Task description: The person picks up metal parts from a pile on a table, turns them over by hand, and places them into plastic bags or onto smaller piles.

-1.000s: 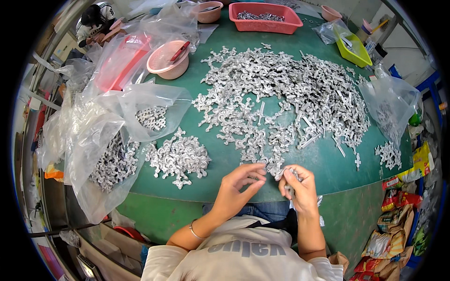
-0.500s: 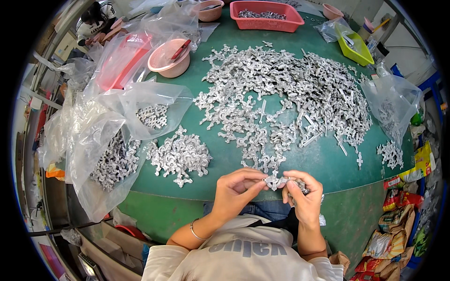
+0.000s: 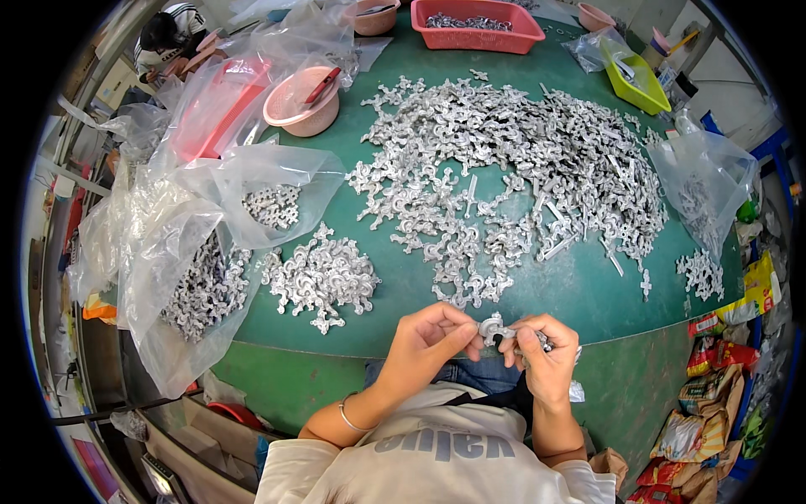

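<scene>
At the near table edge, a silver-grey metal casting (image 3: 494,328) with a curved arch and branching arms is held between both hands. My left hand (image 3: 437,336) pinches its left end with thumb and fingertips. The fingers of my right hand (image 3: 546,349) are closed at its right end, and more small grey metal pieces (image 3: 544,340) show inside that hand. Just beyond lies a large loose heap of similar metal castings (image 3: 579,160). A smaller pile of them (image 3: 323,277) sits left of my hands.
Clear plastic bags (image 3: 159,252) with castings lie at the left, near a pink bowl (image 3: 306,105). A red tray (image 3: 478,38) and a yellow-green basket (image 3: 638,88) stand on the green table's (image 3: 588,290) far side. Another person (image 3: 168,42) sits far left.
The casting between my hands has been turned, so its arch now faces up. My hands have drawn slightly apart, the left one shifting a little.
</scene>
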A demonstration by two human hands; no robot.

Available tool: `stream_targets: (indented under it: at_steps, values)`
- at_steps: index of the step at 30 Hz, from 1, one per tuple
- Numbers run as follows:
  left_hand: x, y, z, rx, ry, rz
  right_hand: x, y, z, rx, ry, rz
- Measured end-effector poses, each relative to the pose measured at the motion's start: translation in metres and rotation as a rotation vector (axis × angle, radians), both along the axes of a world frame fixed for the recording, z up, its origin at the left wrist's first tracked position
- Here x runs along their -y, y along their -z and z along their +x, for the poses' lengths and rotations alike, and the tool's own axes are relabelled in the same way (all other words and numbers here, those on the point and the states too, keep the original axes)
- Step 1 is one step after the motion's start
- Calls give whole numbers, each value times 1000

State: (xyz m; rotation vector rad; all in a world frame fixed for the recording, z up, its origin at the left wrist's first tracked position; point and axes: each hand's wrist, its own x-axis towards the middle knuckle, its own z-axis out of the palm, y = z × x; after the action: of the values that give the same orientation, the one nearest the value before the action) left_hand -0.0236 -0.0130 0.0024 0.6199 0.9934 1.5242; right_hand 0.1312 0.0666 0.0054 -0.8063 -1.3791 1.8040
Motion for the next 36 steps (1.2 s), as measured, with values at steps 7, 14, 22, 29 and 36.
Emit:
stream_targets:
  at_steps: [7,14,22,29,36]
  values:
    - [-2,2,-2,231,78,-102,1,0,-1,-29,7,-60]
    - [3,4,-7,15,-168,-81,-11,9,2,185,39,109]
    - [29,16,-90,-1233,-953,-294,-53,30,-14,708,231,796]
    - [30,22,-93,-1502,-991,-242,-56,34,-34,965,151,877]
    - [15,7,-47,-1192,-672,-30,-49,19,-18,412,203,334]
